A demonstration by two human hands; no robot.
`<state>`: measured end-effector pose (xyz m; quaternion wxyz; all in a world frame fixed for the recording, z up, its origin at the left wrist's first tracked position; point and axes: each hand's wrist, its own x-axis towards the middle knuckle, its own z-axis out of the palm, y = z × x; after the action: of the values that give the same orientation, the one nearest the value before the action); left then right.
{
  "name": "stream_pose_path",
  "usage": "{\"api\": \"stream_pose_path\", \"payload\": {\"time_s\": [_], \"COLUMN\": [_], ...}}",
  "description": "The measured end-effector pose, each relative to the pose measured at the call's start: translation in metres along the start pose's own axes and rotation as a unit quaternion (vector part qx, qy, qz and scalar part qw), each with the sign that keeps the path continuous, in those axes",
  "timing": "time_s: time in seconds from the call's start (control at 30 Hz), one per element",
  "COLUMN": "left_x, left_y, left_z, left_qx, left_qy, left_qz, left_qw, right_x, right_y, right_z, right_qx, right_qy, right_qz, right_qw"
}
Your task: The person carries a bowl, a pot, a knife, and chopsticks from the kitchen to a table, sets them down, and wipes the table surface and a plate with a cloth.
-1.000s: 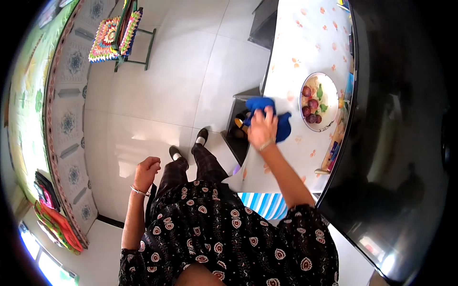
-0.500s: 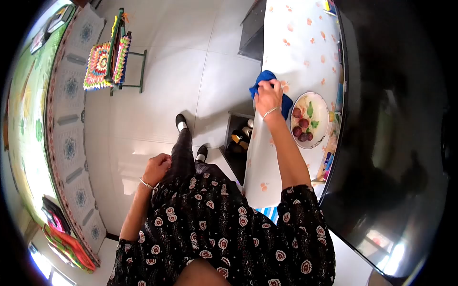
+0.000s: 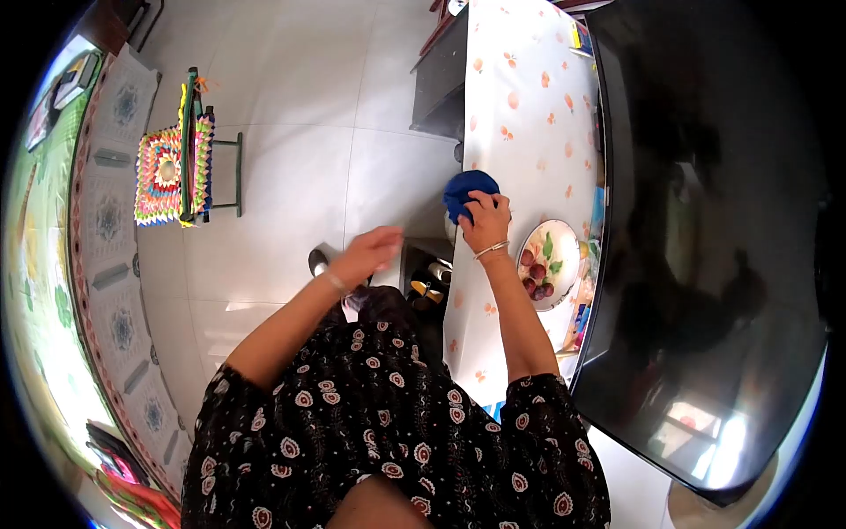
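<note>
My right hand (image 3: 485,220) grips a bunched blue cloth (image 3: 463,189) at the near edge of the table (image 3: 485,331), with part of the cloth out over the edge. My left hand (image 3: 370,254) is in the air to the left of the table, above the floor and a shoe. Its fingers are slightly blurred, loosely stretched toward the table, and hold nothing that I can see. Just right of my right wrist stands an oval plate (image 3: 564,251) with several dark red round fruits (image 3: 538,271) and painted green leaves.
A large dark screen (image 3: 696,220) borders the table's right side, with small items along its base. Below the tabletop, shoes (image 3: 426,289) lie in an open shelf. A folding stool (image 3: 167,172) with a colourful cover stands on the tiled floor, left of which runs a draped couch (image 3: 110,220).
My left hand has risen and moved right toward the table. My right hand has drawn the cloth to the table's edge, where it is more bunched. The view has shifted.
</note>
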<state>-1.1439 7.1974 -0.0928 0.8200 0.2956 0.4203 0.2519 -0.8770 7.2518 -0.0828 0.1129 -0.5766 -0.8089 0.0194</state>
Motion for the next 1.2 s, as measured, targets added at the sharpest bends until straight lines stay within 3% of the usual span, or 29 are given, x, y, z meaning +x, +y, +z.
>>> {"api": "stream_pose_path", "payload": {"time_s": [0.1,0.3,0.33,0.47,0.5,0.6,0.8,0.97,1.07,1.1,1.2], "left_x": [0.060,0.120,0.121,0.151,0.154,0.152,0.189,0.250,0.279,0.295,0.332], "left_y": [-0.013,-0.016,-0.012,-0.029,-0.031,-0.027,-0.005,0.030,0.081,0.088,0.115], "left_z": [0.039,0.105,0.109,0.121,0.125,0.138,0.139,0.127,0.116,0.111,0.089], "left_qx": [-0.025,-0.121,-0.139,0.047,0.079,0.285,0.348,0.427,0.410,0.401,0.597], "left_qy": [-0.069,-0.013,-0.045,0.050,0.076,0.155,0.242,0.336,0.309,0.335,0.334], "left_qz": [0.032,0.010,-0.009,0.119,0.138,0.177,0.192,0.295,0.225,0.255,0.313], "left_qw": [0.997,0.993,0.989,0.990,0.984,0.929,0.885,0.786,0.828,0.814,0.658], "right_x": [0.001,-0.003,-0.004,0.004,0.008,0.027,0.073,0.090,0.097,0.103,0.123], "right_y": [-0.001,0.012,0.012,0.027,0.034,0.059,0.119,0.151,0.165,0.167,0.168], "right_z": [-0.007,-0.020,-0.023,-0.039,-0.042,-0.045,-0.038,-0.010,0.009,0.012,0.019], "right_qx": [0.028,0.097,0.120,0.281,0.261,0.359,0.322,0.218,0.114,0.079,0.047], "right_qy": [-0.027,-0.025,-0.021,0.006,0.022,0.061,0.161,0.170,0.166,0.164,0.140], "right_qz": [0.022,0.019,0.026,0.159,0.164,0.269,0.267,0.261,0.235,0.227,0.261], "right_qw": [0.999,0.995,0.992,0.947,0.951,0.892,0.894,0.925,0.951,0.957,0.954]}}
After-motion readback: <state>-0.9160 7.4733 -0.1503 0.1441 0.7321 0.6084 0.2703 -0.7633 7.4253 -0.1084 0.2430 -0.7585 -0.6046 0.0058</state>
